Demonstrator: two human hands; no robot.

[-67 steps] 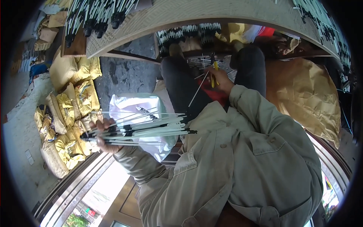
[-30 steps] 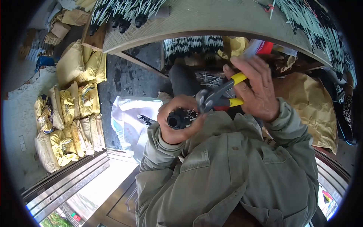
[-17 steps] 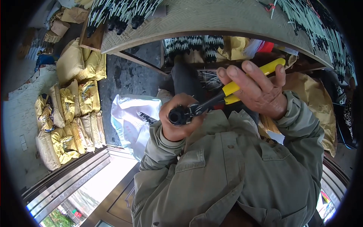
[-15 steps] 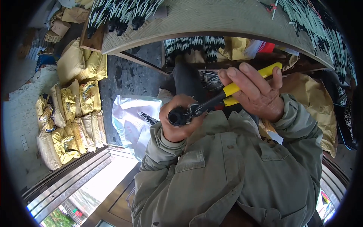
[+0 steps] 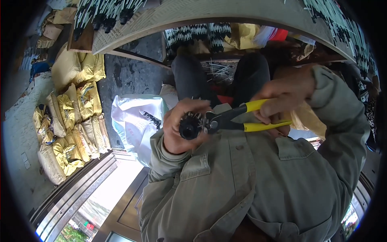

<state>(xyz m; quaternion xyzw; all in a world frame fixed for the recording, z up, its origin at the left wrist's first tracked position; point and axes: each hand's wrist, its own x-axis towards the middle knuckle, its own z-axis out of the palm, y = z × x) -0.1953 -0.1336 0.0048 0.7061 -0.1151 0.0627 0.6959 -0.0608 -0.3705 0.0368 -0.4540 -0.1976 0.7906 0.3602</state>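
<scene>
My left hand (image 5: 174,124) is wrapped round a black round plastic part (image 5: 189,127) with a hollow end turned up and small ridges or prongs about its rim. My right hand (image 5: 278,104) grips yellow-handled cutting pliers (image 5: 228,118) with black arms. Their two handles are spread apart, the fingers lying between and around them. The pliers' metal head touches or nearly touches the right side of the black part; whether the jaws bite on it I cannot tell.
A table (image 5: 161,30) arches across the far side, with bundles of black-and-white sticks (image 5: 105,16) at its left. On the floor at left stand several yellow and tan sacks (image 5: 68,151). An open white bag (image 5: 135,121) with black pieces lies beside my left arm.
My right hand has come down and toward me, its fingers now bent round the pliers. The handles have spread wider. My left hand still holds the black part, in nearly the same place.
</scene>
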